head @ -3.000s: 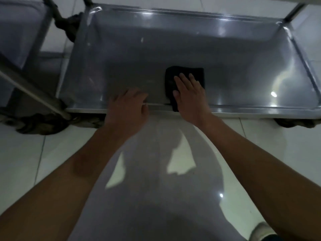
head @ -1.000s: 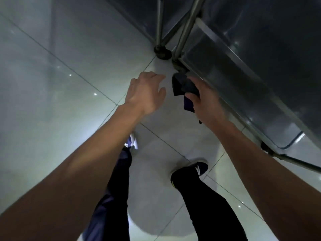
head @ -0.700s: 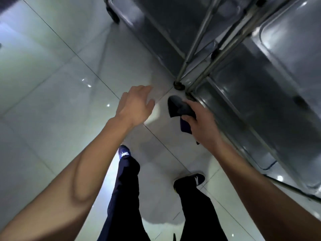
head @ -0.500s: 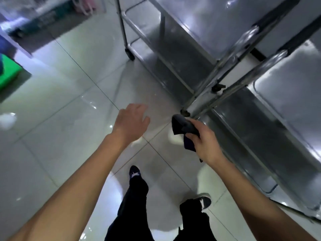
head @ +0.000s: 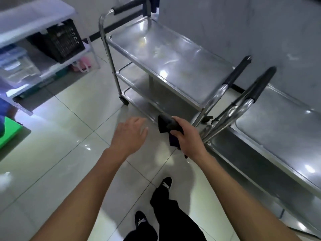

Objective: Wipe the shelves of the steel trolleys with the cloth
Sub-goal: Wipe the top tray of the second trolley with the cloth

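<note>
My right hand (head: 186,136) grips a bunched dark cloth (head: 167,126) in the air, in front of the near corner of a three-shelf steel trolley (head: 173,66). That trolley stands ahead by the wall, its top shelf bare and shiny. A second steel trolley (head: 278,122) stands to the right, its black-gripped handles leaning toward the first. My left hand (head: 130,134) hovers over the floor beside the right one, fingers relaxed and holding nothing.
White floor tiles (head: 52,162) spread to the left and below, with my legs and dark shoes (head: 165,184) at the bottom. A white rack (head: 34,20) at the upper left holds a black crate (head: 60,42) and clear bins. A green object (head: 8,133) lies at the left edge.
I was pressing the cloth on a low shelf; since then I have stood up, the view has risen, and my right hand has lifted the bunched cloth away. My left hand left the shelf edge.
</note>
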Tool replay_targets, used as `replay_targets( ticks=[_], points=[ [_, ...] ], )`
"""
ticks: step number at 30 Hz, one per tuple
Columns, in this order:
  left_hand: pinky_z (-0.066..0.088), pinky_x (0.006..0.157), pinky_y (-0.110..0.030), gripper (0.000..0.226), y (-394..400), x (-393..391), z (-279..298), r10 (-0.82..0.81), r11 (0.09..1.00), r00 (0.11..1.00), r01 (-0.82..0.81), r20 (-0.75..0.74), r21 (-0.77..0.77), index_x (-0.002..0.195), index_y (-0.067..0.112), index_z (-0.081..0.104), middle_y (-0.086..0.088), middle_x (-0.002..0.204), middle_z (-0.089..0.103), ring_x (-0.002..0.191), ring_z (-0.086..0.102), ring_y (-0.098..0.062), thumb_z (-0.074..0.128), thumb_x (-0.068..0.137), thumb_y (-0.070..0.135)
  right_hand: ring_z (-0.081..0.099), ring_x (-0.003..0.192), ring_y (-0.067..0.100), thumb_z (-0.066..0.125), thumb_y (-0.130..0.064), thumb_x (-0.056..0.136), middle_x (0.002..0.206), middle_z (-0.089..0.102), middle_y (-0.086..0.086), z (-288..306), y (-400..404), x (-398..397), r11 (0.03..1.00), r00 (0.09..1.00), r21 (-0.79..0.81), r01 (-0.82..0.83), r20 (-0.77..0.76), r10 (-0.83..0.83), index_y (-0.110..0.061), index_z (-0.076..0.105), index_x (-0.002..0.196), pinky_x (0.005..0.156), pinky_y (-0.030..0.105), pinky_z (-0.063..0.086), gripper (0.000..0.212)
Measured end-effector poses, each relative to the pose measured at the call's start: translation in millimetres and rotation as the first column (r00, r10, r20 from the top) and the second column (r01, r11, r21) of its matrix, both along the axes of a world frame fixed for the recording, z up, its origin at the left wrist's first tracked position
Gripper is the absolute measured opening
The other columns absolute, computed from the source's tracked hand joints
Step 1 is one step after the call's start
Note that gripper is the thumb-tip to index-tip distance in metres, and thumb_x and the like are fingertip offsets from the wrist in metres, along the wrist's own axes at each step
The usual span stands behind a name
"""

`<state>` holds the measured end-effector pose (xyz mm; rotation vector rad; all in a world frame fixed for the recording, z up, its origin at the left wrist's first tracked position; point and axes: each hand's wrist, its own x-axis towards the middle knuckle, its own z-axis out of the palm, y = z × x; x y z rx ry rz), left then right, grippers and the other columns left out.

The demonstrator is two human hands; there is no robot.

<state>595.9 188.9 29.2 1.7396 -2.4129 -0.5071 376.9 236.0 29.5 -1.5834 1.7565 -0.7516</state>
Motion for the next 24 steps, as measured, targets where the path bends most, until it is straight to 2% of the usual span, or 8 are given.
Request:
replay_targets(
  ticks=[5,9,15,24],
  points=[
    [0.037,0.105,-0.046,0.045,-60,-28,19,-0.027,0.999,0.997,0.030,0.079,-0.036,0.143,0.025,0.050,-0.001,0.144,0.053,0.132,0.047,-0.024,0.043,0.102,0.040,0.054,0.117,0.012,0.064,-0.012,0.092,0.131,0.060,-0.006,6,-58,-25,0.997,0.999,-0.062,0.034,0.041,-0.032,-0.024,0.055,0.137,0.102,0.031,0.043,0.047],
    [0.042,0.101,-0.046,0.042,-104,-59,36,-0.059,0.995,0.991,0.068,0.116,-0.078,0.140,0.023,0.053,-0.002,0.139,0.058,0.128,0.051,-0.026,0.046,0.101,0.038,0.055,0.120,0.019,0.064,-0.012,0.091,0.132,0.061,-0.001,13,-107,-47,0.995,1.000,-0.101,0.012,0.003,-0.012,-0.021,0.055,0.137,0.102,0.037,0.043,0.048],
    [0.045,0.099,-0.047,0.042,-162,-83,45,-0.060,0.993,0.993,0.070,0.099,-0.095,0.138,0.023,0.055,-0.003,0.137,0.060,0.125,0.055,-0.027,0.047,0.100,0.037,0.055,0.118,0.022,0.062,-0.012,0.093,0.134,0.060,0.001,22,-171,-72,0.994,1.000,-0.105,0.020,0.012,-0.018,-0.020,0.056,0.137,0.103,0.044,0.044,0.045],
    [0.040,0.107,-0.047,0.042,-233,-82,32,-0.045,0.998,0.999,0.046,0.024,-0.049,0.140,0.025,0.055,0.001,0.141,0.058,0.132,0.050,-0.023,0.045,0.102,0.039,0.056,0.111,0.015,0.062,-0.015,0.095,0.127,0.063,-0.005,8,-236,-70,0.997,0.996,-0.078,0.022,0.087,-0.016,-0.027,0.058,0.131,0.098,0.035,0.048,0.039]
  ],
)
